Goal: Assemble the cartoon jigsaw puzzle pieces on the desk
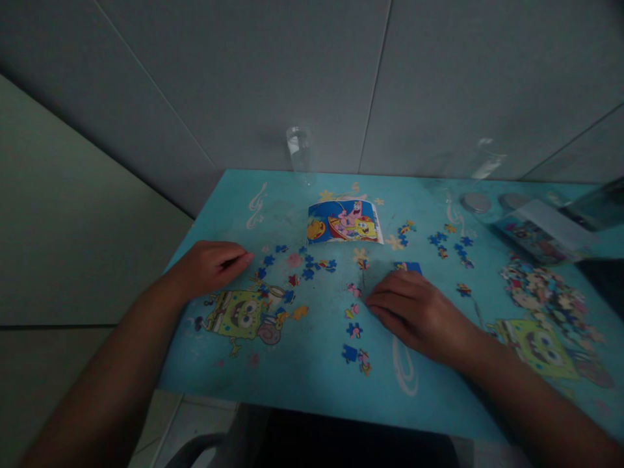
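Observation:
My left hand [210, 265] rests on the left part of a light blue cartoon-printed table [312, 370], fingers loosely curled, index finger reaching toward scattered blue puzzle pieces [308, 265]. My right hand [414, 309] lies palm down near the table's middle, fingers together and pointing left, beside small loose pieces [354, 311] and just below a blue piece [408, 266]. Whether it covers a piece I cannot tell. A cartoon reference picture [344, 222] lies curled behind both hands.
A clear plastic cup [299, 151] stands at the table's back edge. More loose pieces [451, 244] and a heap of pieces [546, 292] lie to the right, near a clear bag or box [541, 231] and round lids [476, 203]. Grey wall panels rise behind.

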A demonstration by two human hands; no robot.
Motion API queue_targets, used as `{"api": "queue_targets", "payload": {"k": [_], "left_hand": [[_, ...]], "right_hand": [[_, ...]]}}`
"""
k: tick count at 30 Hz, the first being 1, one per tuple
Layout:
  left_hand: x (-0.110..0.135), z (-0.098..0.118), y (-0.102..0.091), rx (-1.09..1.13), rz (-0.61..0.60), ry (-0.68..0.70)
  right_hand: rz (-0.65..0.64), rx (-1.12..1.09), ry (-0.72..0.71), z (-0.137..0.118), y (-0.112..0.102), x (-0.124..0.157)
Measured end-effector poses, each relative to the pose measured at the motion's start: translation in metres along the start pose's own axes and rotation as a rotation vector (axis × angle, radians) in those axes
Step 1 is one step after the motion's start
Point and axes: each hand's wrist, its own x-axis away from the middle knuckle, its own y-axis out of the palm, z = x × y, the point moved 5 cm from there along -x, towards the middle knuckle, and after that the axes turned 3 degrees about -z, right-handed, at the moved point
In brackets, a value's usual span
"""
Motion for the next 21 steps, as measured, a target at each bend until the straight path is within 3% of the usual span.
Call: {"api": "queue_targets", "payload": {"k": [12, 21], "left_hand": [[-0.004, 0.002, -0.001, 0.001, -0.017, -0.031], [-0.003, 0.000, 0.002, 0.039, -0.001, -0.011]], "right_hand": [[-0.069, -0.157, -0.066, -0.023, 0.013, 0.001], [-0.113, -0.073, -0.109, -0.040, 0.029, -0.001]]}}
